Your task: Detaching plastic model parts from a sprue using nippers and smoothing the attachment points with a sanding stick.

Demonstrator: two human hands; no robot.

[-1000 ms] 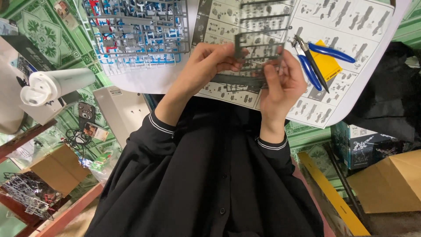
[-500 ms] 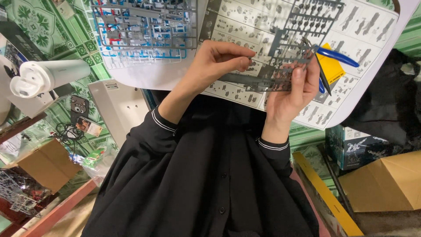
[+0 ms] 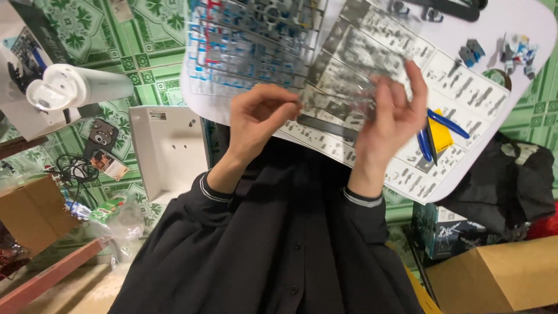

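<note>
Hands, left [image 3: 258, 116] and right [image 3: 392, 110], pinching grey parts frame [image 3: 343, 87]; brown cardboard box [image 3: 500, 276] lower right.

The parts frame [image 3: 343, 87] sits mid-frame between both hands, over the instruction sheet [image 3: 465, 93]; the cutters [image 3: 433, 136] lie to its right on that sheet.
</note>
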